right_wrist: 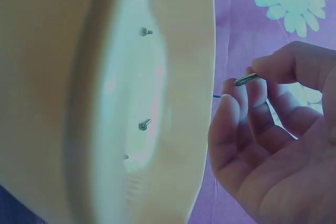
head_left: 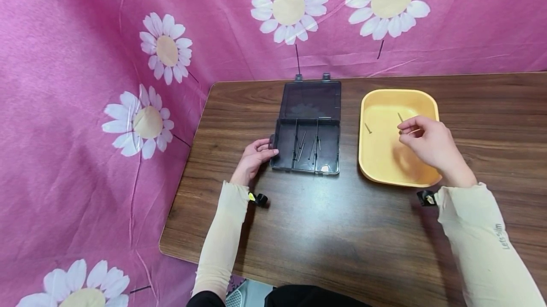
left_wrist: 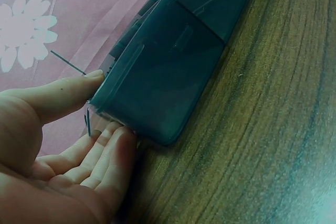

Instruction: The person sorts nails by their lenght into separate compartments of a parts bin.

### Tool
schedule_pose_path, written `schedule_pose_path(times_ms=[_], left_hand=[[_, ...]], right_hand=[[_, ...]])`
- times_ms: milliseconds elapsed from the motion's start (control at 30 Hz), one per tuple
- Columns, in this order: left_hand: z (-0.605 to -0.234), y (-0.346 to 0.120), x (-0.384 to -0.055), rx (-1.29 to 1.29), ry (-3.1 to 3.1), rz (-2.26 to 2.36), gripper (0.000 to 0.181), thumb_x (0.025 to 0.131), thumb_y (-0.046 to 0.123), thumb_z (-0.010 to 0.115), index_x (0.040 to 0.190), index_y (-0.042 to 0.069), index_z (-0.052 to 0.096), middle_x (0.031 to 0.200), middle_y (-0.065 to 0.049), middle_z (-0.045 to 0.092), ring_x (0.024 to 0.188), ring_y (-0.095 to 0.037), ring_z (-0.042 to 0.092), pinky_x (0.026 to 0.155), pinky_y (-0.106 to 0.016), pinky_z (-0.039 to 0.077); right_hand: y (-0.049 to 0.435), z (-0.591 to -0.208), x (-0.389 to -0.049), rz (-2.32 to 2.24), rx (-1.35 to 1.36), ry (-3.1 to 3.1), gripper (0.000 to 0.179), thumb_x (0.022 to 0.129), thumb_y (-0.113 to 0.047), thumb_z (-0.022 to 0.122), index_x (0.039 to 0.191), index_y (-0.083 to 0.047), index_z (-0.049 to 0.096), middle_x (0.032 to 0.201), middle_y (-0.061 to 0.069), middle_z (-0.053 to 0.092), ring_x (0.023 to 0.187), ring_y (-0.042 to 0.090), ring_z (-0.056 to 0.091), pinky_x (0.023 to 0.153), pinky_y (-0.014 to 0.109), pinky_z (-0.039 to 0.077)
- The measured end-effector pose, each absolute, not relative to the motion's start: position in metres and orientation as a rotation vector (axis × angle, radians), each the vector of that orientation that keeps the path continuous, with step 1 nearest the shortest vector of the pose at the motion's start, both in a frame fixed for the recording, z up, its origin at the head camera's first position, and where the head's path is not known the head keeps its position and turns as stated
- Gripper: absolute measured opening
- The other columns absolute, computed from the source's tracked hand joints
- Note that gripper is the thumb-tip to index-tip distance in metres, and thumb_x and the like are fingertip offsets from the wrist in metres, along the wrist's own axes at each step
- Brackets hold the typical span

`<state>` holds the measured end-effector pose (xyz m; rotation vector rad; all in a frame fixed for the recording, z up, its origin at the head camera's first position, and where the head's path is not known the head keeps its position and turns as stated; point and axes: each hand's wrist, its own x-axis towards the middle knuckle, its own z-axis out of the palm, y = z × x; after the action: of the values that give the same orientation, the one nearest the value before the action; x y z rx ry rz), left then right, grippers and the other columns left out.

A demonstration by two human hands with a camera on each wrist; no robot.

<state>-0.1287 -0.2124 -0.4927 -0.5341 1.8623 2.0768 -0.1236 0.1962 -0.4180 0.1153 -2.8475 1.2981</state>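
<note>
A dark see-through compartment case (head_left: 306,148) lies on the table with its lid (head_left: 311,100) folded back. Several long screws (head_left: 301,145) are in its middle compartment and by the dividers. My left hand (head_left: 255,158) holds the case's left side; in the left wrist view the thumb (left_wrist: 65,95) is on the top rim and the fingers are at the corner below. Over the yellow tray (head_left: 363,155), my right hand (head_left: 431,143) pinches a screw (right_wrist: 245,80) between thumb and fingertips. Another screw (head_left: 368,129) lies in the tray's left part.
The wooden table (head_left: 316,231) has its back edge against a pink cloth (head_left: 231,26) printed with daisies, which also hangs on the left. Wrist cameras (head_left: 259,199) sit on both sleeves. In the right wrist view, more screws (right_wrist: 145,125) show in the tray.
</note>
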Motion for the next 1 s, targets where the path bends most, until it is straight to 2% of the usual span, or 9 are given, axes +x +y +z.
schedule_pose_path(times_ms=[133,267,367,467,533,633,700,800,1000], left_hand=[[-0.493,-0.212,-0.129,-0.530,1.868,2.077,0.049,0.073,-0.009,0.065,0.119,-0.001,0.049,0.095,-0.006,0.062,0.083,-0.010,0.061,0.073,-0.020,0.050],[-0.492,-0.212,-0.129,-0.529,1.872,2.070,0.049,0.074,-0.009,0.065,0.119,-0.001,0.049,0.095,-0.006,0.062,0.083,-0.010,0.060,0.073,-0.020,0.050],[-0.492,-0.212,-0.129,-0.532,1.872,2.067,0.049,0.073,-0.009,0.065,0.119,-0.001,0.049,0.096,-0.007,0.062,0.083,-0.010,0.060,0.073,-0.020,0.050],[-0.492,-0.212,-0.128,-0.534,1.871,2.067,0.049,0.073,-0.008,0.066,0.119,0.000,0.049,0.097,-0.007,0.061,0.084,-0.010,0.060,0.073,-0.020,0.050],[-0.492,-0.212,-0.129,-0.533,1.872,2.068,0.049,0.073,-0.008,0.066,0.119,0.000,0.049,0.096,-0.007,0.061,0.084,-0.010,0.060,0.073,-0.020,0.050],[-0.492,-0.212,-0.128,-0.533,1.873,2.071,0.049,0.073,-0.008,0.066,0.119,-0.001,0.049,0.095,-0.006,0.061,0.083,-0.010,0.060,0.073,-0.020,0.050],[-0.492,-0.211,-0.128,-0.533,1.873,2.073,0.050,0.073,-0.008,0.066,0.119,-0.001,0.049,0.095,-0.007,0.061,0.083,-0.010,0.060,0.073,-0.020,0.050],[-0.492,-0.211,-0.128,-0.530,1.877,2.071,0.050,0.073,-0.009,0.065,0.120,-0.001,0.048,0.096,-0.007,0.061,0.083,-0.009,0.060,0.074,-0.019,0.050],[-0.491,-0.211,-0.128,-0.535,1.883,2.064,0.050,0.074,-0.009,0.065,0.120,-0.001,0.048,0.097,-0.006,0.061,0.083,-0.009,0.060,0.073,-0.019,0.050]], right_hand=[[0.194,-0.417,-0.124,1.407,0.087,-2.778,0.018,0.079,-0.007,0.062,0.096,-0.003,0.061,0.069,-0.032,0.050,0.061,-0.010,0.048,0.055,0.009,0.038],[0.192,-0.418,-0.125,1.555,0.056,-2.708,0.016,0.080,-0.004,0.061,0.096,-0.003,0.060,0.070,-0.028,0.054,0.059,-0.008,0.052,0.052,0.010,0.042],[0.190,-0.419,-0.127,1.668,0.028,-2.653,0.013,0.081,-0.003,0.060,0.093,-0.009,0.060,0.070,-0.025,0.058,0.060,-0.007,0.055,0.053,0.011,0.045],[0.186,-0.414,-0.126,1.808,0.006,-2.582,0.019,0.081,-0.001,0.059,0.088,-0.018,0.060,0.071,-0.021,0.060,0.062,-0.006,0.058,0.056,0.012,0.048],[0.187,-0.418,-0.128,1.902,-0.001,-2.534,0.017,0.081,0.000,0.060,0.091,-0.014,0.061,0.074,-0.017,0.063,0.065,-0.003,0.060,0.059,0.014,0.050],[0.200,-0.448,-0.142,2.109,0.028,-2.380,0.020,0.079,0.001,0.063,0.097,-0.006,0.062,0.080,-0.006,0.066,0.068,0.003,0.063,0.061,0.019,0.052],[0.213,-0.484,-0.156,2.176,0.046,-2.303,0.029,0.077,-0.002,0.067,0.105,0.002,0.060,0.086,0.001,0.067,0.072,0.009,0.065,0.062,0.022,0.053],[0.221,-0.513,-0.169,2.296,0.034,-2.166,0.036,0.073,-0.004,0.071,0.107,0.002,0.060,0.089,0.008,0.067,0.076,0.016,0.066,0.063,0.026,0.053],[0.193,-0.456,-0.148,2.395,0.078,-2.092,0.032,0.076,0.002,0.065,0.104,0.012,0.055,0.082,0.008,0.066,0.073,0.015,0.066,0.064,0.026,0.053]])
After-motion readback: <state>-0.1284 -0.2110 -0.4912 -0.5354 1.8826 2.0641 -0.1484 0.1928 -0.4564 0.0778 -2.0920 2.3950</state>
